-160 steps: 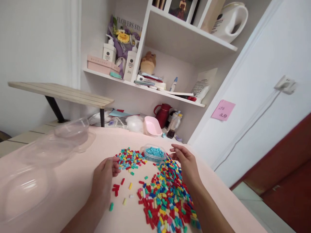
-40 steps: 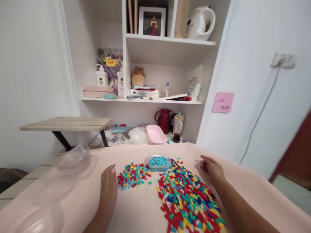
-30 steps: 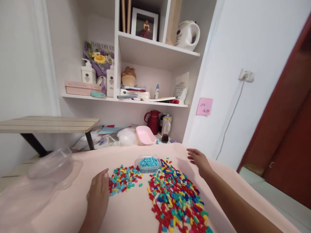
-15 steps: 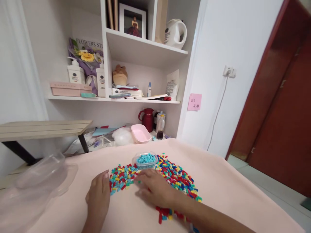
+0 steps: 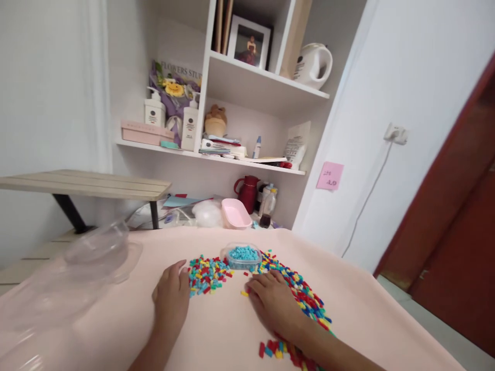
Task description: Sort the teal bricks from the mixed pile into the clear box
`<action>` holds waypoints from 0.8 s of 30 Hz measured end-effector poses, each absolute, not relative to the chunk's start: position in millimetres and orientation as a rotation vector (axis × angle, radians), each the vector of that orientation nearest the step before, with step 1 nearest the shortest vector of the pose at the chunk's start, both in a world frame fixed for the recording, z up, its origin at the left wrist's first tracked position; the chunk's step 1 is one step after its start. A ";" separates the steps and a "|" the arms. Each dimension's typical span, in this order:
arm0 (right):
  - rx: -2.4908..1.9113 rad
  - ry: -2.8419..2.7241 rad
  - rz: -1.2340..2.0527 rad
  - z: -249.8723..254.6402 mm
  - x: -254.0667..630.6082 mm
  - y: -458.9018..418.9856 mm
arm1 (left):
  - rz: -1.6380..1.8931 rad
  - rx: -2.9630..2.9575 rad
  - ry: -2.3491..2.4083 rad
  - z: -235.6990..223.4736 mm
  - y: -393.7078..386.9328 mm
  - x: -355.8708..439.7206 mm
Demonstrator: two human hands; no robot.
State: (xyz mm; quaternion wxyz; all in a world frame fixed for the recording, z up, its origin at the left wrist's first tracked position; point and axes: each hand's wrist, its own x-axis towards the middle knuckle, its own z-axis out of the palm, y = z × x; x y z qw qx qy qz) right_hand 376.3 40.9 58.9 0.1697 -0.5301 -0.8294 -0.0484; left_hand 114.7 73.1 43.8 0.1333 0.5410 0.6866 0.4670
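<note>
Small mixed-colour bricks lie on a pink cloth in a left heap (image 5: 209, 274) and a larger right heap (image 5: 311, 299). Between them, at the back, a clear plastic tub (image 5: 243, 267) holds light blue bricks (image 5: 243, 253). My left hand (image 5: 172, 293) rests at the left heap's outer edge, fingers loosely extended and nothing seen in it. My right hand (image 5: 276, 304) lies palm down along the inner edge of the right heap, fingers stretched out. Whatever is under its palm is hidden. A yellow brick (image 5: 244, 293) sits just left of its fingertips.
Clear plastic containers (image 5: 96, 252) stand on the cloth at the left, beside a wooden stand (image 5: 85, 184). Beyond the cloth are a pink basin (image 5: 235, 214), a red jug (image 5: 248, 194) and a bottle (image 5: 268, 206). White shelves (image 5: 266, 93) rise behind.
My right hand has moved right, from the left heap's inner side to the right heap, and a gap between the heaps now shows. The camera view has tilted and shifted left.
</note>
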 end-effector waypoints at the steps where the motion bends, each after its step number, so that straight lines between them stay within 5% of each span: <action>1: -1.526 -2.340 -0.134 60.9 378.2 42.9 | 1.350 1.574 2.000 43.8 73.2 115.0; 9: -1.279 -2.200 0.391 59.4 354.0 76.8 | 1.308 1.679 2.058 38.1 74.7 120.9; 16: -1.377 -2.037 0.427 44.1 325.1 94.1 | 1.070 1.872 2.020 36.8 72.7 122.9; 24: -1.397 -2.051 0.497 48.5 291.4 119.9 | 1.182 1.931 2.047 25.1 78.3 121.8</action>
